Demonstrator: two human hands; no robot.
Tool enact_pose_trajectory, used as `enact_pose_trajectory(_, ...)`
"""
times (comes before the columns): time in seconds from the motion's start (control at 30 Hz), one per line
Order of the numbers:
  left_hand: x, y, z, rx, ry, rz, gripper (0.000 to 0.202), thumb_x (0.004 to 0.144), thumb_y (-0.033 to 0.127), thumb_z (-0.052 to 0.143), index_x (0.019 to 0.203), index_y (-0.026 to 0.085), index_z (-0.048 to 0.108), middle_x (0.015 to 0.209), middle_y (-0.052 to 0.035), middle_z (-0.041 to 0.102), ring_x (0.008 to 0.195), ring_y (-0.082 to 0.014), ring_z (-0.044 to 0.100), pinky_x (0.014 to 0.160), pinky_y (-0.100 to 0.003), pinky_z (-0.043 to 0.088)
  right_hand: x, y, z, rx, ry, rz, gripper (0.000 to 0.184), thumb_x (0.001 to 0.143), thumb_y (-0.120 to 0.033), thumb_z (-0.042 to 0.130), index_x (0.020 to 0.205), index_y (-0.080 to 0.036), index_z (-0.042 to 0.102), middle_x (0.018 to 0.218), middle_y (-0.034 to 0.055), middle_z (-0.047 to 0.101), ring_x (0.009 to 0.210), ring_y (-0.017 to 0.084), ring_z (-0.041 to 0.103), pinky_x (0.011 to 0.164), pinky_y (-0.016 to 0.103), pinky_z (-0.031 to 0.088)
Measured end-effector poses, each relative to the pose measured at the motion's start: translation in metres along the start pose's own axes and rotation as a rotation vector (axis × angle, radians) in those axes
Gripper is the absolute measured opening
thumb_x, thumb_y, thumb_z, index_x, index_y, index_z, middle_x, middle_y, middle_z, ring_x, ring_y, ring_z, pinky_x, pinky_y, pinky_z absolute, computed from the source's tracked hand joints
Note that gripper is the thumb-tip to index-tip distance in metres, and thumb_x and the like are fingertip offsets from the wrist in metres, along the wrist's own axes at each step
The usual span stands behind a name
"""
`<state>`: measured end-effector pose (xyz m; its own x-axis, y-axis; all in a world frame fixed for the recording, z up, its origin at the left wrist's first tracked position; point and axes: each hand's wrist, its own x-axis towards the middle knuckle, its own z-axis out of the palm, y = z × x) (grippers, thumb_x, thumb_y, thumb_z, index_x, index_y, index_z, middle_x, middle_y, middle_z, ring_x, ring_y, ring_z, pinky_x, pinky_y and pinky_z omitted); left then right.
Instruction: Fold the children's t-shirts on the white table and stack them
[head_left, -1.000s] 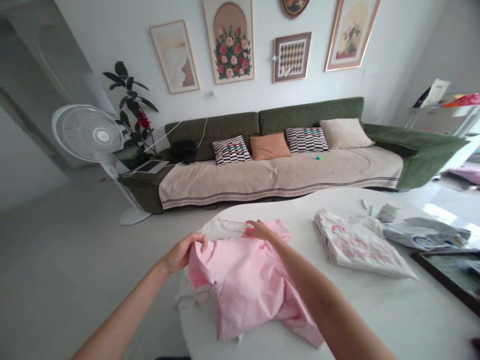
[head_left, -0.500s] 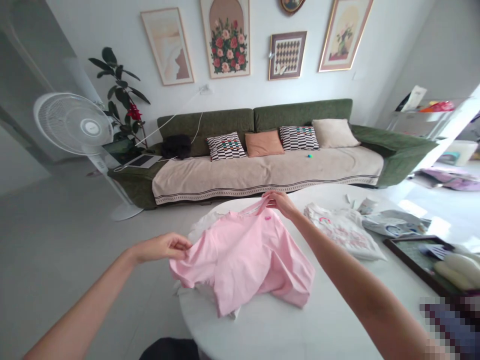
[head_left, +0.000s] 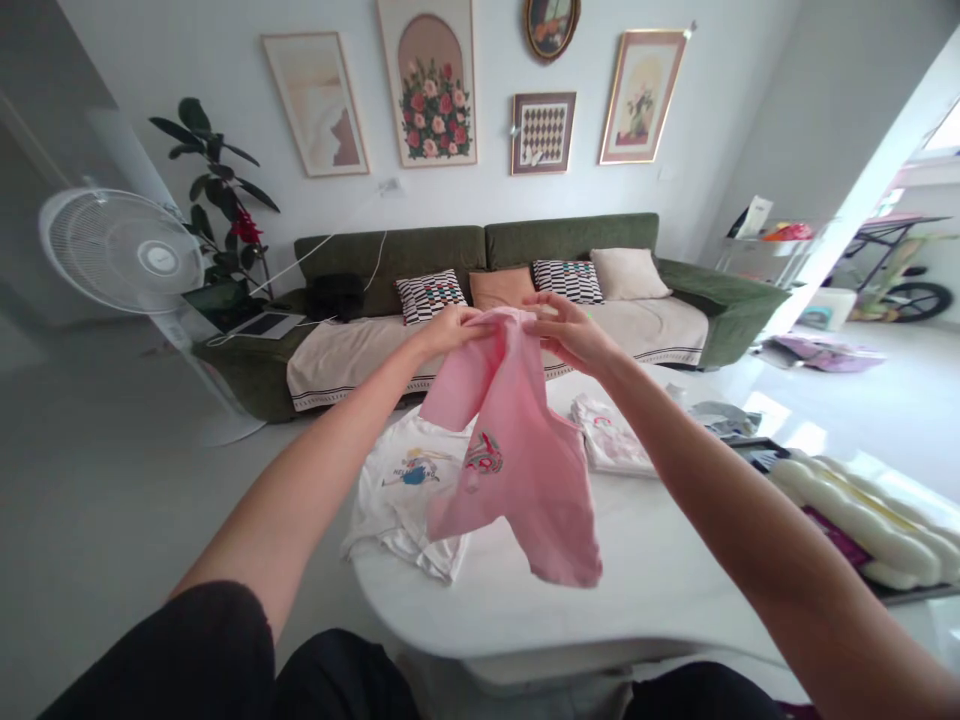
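A pink T-shirt hangs from both my hands above the white table, bunched at its top and draping downward. A red and green print shows on its front. My left hand is closed on the upper left part of the cloth. Its upper right part is pinched in my right hand, with some fingers raised off the fabric. Behind and to the left of it, a white T-shirt with a coloured print lies spread on the table, partly covered by the pink cloth.
Right of the pink shirt lies a folded white garment. A dark-edged tray holds a cream padded item. Beyond the table stands a green sofa with cushions, and a white fan is at left.
Both hands have lifted the pink T-shirt off the table. My left hand moved up and right, close to my right hand. The shirt now hangs, and the white T-shirt's print is uncovered.
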<state>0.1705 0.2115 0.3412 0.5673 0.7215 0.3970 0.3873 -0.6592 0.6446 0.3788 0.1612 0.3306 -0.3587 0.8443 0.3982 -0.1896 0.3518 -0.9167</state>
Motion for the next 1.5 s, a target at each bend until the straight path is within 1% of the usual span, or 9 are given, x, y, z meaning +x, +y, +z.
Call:
enact_pose_trajectory(0.2,0.012,0.016,-0.01,0.077,0.153,0.073,0.031,0.063,0.039,0.062,0.072,0.009,0.066,0.07,-0.003,0.062,0.067,-0.0129,0.053,0.066,-0.024,0.039,-0.059,0.054,-0.029,-0.497,0.098,0.193,0.101,0.049,-0.027,0.077,0.133,-0.026,0.021,0.101,0.0068,0.056,0.084,0.019,0.057,0.071,0.035,0.046)
enact_pose_trajectory(0.37,0.014,0.041,-0.027,0.092,0.196,0.101,0.033,0.061,0.039,0.065,0.076,0.01,0.065,0.076,-0.0037,0.063,0.074,-0.0145,0.054,0.072,-0.027,0.039,-0.064,0.104,-0.036,-0.606,0.186,0.27,0.068,0.063,-0.02,0.065,0.125,-0.018,0.038,0.077,0.0034,0.06,0.066,0.015,0.054,0.063,0.029,0.043)
enact_pose_trajectory(0.5,0.011,0.059,-0.046,0.135,0.181,0.072,0.03,0.062,0.036,0.065,0.076,0.009,0.064,0.074,-0.0022,0.061,0.075,-0.0142,0.054,0.073,-0.026,0.039,-0.038,0.103,-0.035,-0.566,0.239,0.216,0.065,0.068,-0.017,0.058,0.128,-0.022,0.036,0.116,0.0106,0.051,0.092,0.019,0.052,0.071,0.031,0.043)
enact_pose_trajectory(0.63,0.006,0.072,-0.058,0.168,0.181,0.046,0.03,0.062,0.034,0.065,0.078,0.009,0.063,0.073,-0.0012,0.059,0.075,-0.0138,0.054,0.071,-0.025,0.039,-0.008,0.101,-0.019,-0.453,0.097,0.095,0.068,0.066,-0.02,0.061,0.129,-0.024,0.036,0.128,0.0066,0.045,0.109,0.022,0.044,0.085,0.035,0.039)
enact_pose_trajectory(0.87,-0.004,0.07,-0.077,0.099,0.167,0.064,0.03,0.064,0.036,0.065,0.08,0.011,0.064,0.075,-0.0018,0.062,0.072,-0.0119,0.053,0.07,-0.024,0.039,0.014,0.107,0.01,-0.289,-0.082,0.112,0.035,0.059,-0.037,0.067,0.085,-0.014,0.061,0.081,0.0034,0.062,0.076,0.015,0.055,0.068,0.027,0.044)
enact_pose_trajectory(1.07,-0.039,0.045,-0.108,0.134,0.29,-0.163,0.039,0.059,0.042,0.069,0.082,0.012,0.065,0.069,-0.0005,0.063,0.068,-0.0124,0.053,0.067,-0.024,0.042,-0.003,0.061,-0.038,-0.461,0.274,-0.048,0.029,0.065,-0.043,0.06,0.068,-0.015,0.052,0.055,-0.0046,0.049,0.05,0.006,0.041,0.047,0.019,0.031)
enact_pose_trajectory(1.27,-0.073,0.029,-0.116,0.209,0.192,-0.422,0.037,0.053,0.046,0.068,0.078,0.019,0.069,0.068,-0.0004,0.065,0.068,-0.0154,0.058,0.064,-0.023,0.045,-0.016,-0.023,-0.064,-1.029,0.083,-0.16,0.019,0.066,-0.028,0.056,0.075,-0.013,0.064,0.063,0.0002,0.059,0.058,0.011,0.049,0.056,0.023,0.035)
enact_pose_trajectory(1.4,-0.075,0.03,-0.121,0.22,0.059,-0.414,0.039,0.054,0.046,0.067,0.082,0.018,0.07,0.07,-0.0013,0.066,0.066,-0.0149,0.057,0.062,-0.022,0.044,-0.018,-0.059,-0.057,-1.416,0.146,-0.146,0.014,0.066,-0.02,0.055,0.067,-0.012,0.066,0.058,0.0015,0.058,0.058,0.013,0.049,0.06,0.025,0.035)
enact_pose_trajectory(1.5,-0.077,0.03,-0.124,0.248,0.177,-0.298,0.042,0.06,0.049,0.063,0.085,0.016,0.069,0.068,-0.0005,0.065,0.059,-0.012,0.053,0.055,-0.02,0.041,-0.024,-0.072,-0.056,-1.441,0.289,-0.222,0.019,0.071,-0.023,0.053,0.076,-0.009,0.066,0.063,0.0031,0.06,0.062,0.012,0.05,0.061,0.025,0.034)
